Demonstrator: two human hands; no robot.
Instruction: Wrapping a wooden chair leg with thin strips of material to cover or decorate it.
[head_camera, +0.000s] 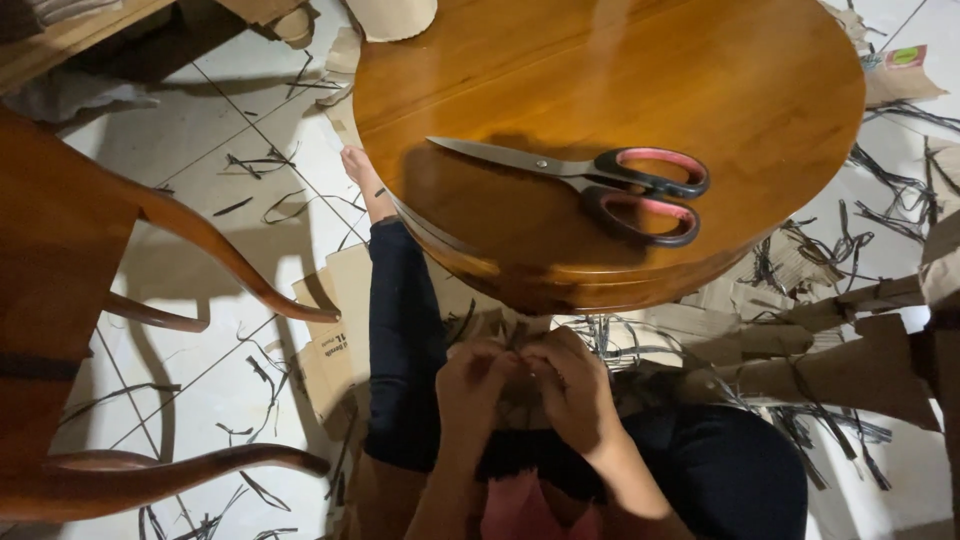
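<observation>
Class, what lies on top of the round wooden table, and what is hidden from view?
On the round wooden table lies one pair of closed scissors with red-and-black handles, blades pointing left. The table's top edge is cut off by the frame, and its base is hidden under the top.

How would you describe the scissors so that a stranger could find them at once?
Look at the round wooden table above the person's two hands. The scissors lie closed on its near half, blades pointing left. They are the only tool on the tabletop, with black handles lined in red.
</observation>
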